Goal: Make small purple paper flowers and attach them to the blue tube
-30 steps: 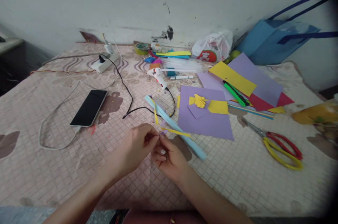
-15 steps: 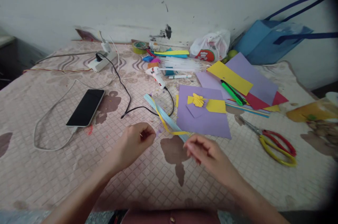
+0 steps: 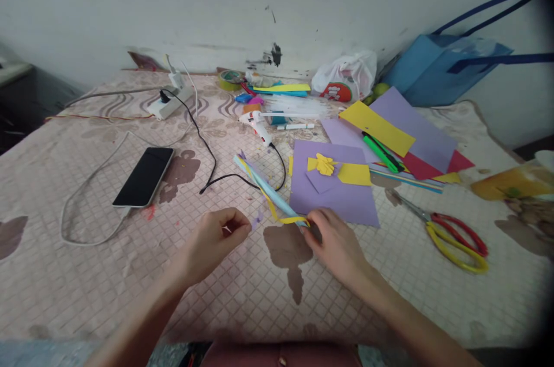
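The thumb and fingers of my right hand [image 3: 337, 240] are closed on the lower end of a light-blue paper strip [image 3: 270, 191]. A narrow yellow paper strip [image 3: 270, 203] curls along it, and its end also lies at those fingertips. To the left, my left hand [image 3: 223, 237] is pinched shut just above the tablecloth. Small purple scraps [image 3: 258, 218] lie right by its fingertips; whether anything is in the pinch I cannot make out. Beyond my right hand, a purple sheet [image 3: 346, 208] carries a yellow paper flower [image 3: 324, 164].
A white glue gun [image 3: 259, 126] trails a black cord toward a power strip [image 3: 171, 103]. At left lies a phone [image 3: 143, 178] on its cable. Scissors [image 3: 454, 237], a green cutter [image 3: 381, 152], coloured sheets and a drink cup [image 3: 511, 179] are at right.
My right hand has moved slightly up and closed on the end of the blue strip, which has turned a little. My left hand has shifted slightly down and left, still pinched.
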The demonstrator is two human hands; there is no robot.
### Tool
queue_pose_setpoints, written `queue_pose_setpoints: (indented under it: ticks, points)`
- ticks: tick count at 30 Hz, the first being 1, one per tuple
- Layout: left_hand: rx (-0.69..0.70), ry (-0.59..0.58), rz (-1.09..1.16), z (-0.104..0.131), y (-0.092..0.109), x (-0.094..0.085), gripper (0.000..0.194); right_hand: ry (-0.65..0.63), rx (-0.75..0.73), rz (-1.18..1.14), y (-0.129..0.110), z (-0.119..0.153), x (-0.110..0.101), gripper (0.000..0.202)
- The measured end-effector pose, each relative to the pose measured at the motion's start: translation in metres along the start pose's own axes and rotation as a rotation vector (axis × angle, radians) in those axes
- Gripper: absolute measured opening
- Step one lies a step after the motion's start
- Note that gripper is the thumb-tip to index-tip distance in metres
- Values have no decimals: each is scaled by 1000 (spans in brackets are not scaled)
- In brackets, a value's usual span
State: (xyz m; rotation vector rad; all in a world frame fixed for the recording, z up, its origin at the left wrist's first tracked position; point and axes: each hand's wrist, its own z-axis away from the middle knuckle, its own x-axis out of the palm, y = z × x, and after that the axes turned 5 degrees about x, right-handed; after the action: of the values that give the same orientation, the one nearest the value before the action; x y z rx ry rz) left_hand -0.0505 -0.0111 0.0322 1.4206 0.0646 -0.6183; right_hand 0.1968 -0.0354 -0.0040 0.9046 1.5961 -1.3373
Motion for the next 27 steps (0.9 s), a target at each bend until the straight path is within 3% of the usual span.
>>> queue_pose_setpoints:
  ticks: [6, 15, 19, 27]
  points:
    - [-23, 27, 119, 3, -6, 1, 12, 93, -6, 35, -11, 2, 9, 15]
    - [-40, 83, 298, 4, -7, 21, 16, -37, -64, -109, -36, 13, 21, 23]
    - [5, 139, 313, 0, -9, 33, 17, -54, -92, -258, -40, 15, 20, 21]
    - [131, 228, 324, -4, -21, 53, 12, -79, 3, -571, -40, 10, 17, 18]
